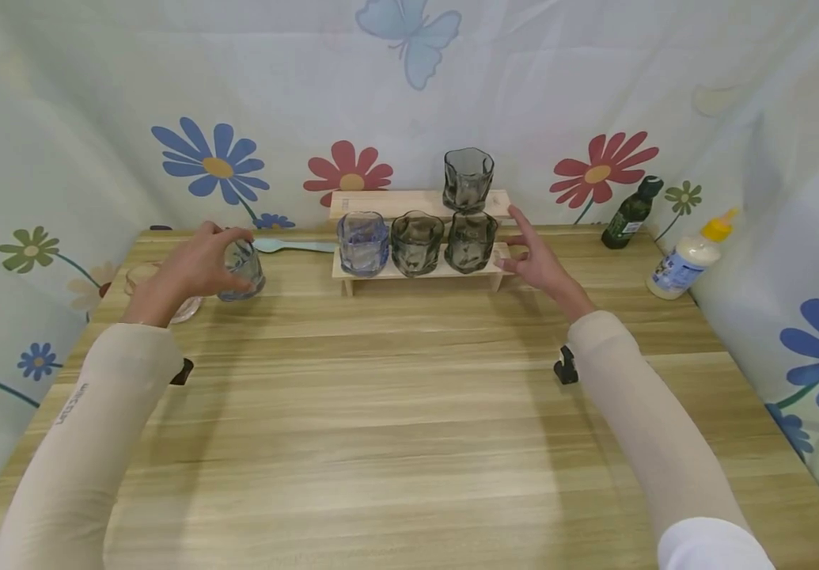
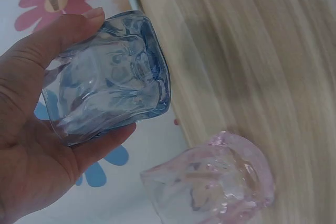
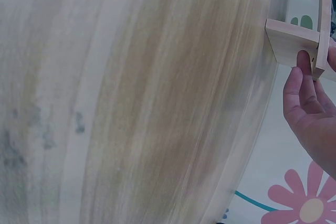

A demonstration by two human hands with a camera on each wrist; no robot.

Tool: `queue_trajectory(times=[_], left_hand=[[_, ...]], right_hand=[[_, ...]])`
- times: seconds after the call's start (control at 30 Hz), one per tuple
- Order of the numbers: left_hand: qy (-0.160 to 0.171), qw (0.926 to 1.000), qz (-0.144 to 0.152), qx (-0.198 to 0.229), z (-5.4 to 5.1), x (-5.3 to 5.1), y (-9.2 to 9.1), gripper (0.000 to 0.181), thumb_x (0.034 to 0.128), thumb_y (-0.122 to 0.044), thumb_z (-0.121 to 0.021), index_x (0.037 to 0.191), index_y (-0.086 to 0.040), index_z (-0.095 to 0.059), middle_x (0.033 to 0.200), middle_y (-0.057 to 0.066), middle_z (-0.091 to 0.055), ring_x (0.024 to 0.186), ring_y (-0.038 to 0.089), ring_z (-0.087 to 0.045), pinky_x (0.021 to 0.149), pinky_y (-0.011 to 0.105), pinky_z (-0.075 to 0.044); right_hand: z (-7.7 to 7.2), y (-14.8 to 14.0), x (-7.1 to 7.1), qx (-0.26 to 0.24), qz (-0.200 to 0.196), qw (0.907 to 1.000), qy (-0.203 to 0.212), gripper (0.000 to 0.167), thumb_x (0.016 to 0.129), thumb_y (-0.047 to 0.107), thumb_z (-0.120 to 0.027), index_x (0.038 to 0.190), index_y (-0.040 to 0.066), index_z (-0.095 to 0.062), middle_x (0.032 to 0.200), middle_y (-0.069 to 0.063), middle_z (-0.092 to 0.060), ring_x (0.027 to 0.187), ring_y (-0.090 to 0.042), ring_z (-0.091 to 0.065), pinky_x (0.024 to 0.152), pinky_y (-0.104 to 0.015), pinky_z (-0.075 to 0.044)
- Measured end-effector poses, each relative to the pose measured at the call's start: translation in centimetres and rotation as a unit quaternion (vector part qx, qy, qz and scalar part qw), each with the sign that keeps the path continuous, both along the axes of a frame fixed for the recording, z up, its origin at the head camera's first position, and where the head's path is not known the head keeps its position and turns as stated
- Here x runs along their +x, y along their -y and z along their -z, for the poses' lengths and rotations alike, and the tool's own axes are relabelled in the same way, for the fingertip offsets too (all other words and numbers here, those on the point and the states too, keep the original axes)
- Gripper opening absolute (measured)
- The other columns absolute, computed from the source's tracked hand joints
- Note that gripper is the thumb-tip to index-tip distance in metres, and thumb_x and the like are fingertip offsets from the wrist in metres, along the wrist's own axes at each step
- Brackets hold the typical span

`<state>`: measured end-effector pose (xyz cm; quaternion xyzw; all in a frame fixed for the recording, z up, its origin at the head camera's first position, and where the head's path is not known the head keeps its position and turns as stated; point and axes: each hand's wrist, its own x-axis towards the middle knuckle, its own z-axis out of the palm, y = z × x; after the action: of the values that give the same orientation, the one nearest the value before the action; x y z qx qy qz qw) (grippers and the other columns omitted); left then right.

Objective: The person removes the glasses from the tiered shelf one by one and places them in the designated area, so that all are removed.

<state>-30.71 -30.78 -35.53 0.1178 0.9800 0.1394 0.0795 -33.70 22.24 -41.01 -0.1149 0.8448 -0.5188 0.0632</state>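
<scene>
My left hand grips a clear blue glass tumbler, its thumb and fingers on opposite sides of the wavy wall. Beside it is a pale pink glass, partly hidden by my wrist in the head view. At the right end of a two-step wooden rack, my right hand holds the board's end, fingers near the rack's leg. On the lower step stand a bluish glass and two grey glasses, left and right. Another grey glass stands on the upper step.
A light-blue spoon-like utensil lies left of the rack. On the right stand a dark green bottle and a white bottle with a yellow cap. Flower-printed cloth hangs behind the wooden table.
</scene>
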Motion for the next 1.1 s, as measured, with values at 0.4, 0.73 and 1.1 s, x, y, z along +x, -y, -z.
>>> queue_trajectory(times=[0.4, 0.73, 1.1], left_hand=[[0.011, 0.9999, -0.011, -0.007, 1.2, 0.3, 0.8, 0.085, 0.0778, -0.031, -0.085, 0.148, -0.011, -0.041, 0.138, 0.037, -0.031, 0.112, 0.057, -0.048, 0.084, 0.07, -0.043], [0.028, 0.9993, 0.003, -0.025, 2.1, 0.4, 1.5, 0.086, 0.078, -0.032, -0.086, 0.148, -0.009, -0.041, 0.138, 0.037, -0.033, 0.111, 0.053, -0.051, 0.082, 0.064, -0.046], [0.029, 0.9991, 0.002, -0.029, 2.3, 0.7, 1.8, 0.085, 0.0785, -0.033, -0.085, 0.147, -0.008, -0.041, 0.138, 0.036, -0.035, 0.109, 0.051, -0.051, 0.081, 0.063, -0.046]], right_hand=[[0.0, -0.3, -0.1, 0.002, 0.001, 1.0, 0.004, 0.094, 0.096, 0.002, -0.062, 0.161, 0.036, -0.003, 0.159, -0.025, -0.028, 0.125, -0.048, -0.055, 0.085, -0.031, -0.055], [0.0, -0.1, -0.1, 0.001, 0.001, 1.0, 0.001, 0.095, 0.095, 0.001, -0.063, 0.161, 0.035, -0.004, 0.158, -0.026, -0.029, 0.122, -0.049, -0.057, 0.089, -0.037, -0.056], [0.1, -0.1, 0.1, -0.001, 0.005, 1.0, 0.003, 0.094, 0.096, 0.002, -0.063, 0.161, 0.037, -0.005, 0.157, -0.026, -0.031, 0.122, -0.049, -0.057, 0.089, -0.038, -0.056]])
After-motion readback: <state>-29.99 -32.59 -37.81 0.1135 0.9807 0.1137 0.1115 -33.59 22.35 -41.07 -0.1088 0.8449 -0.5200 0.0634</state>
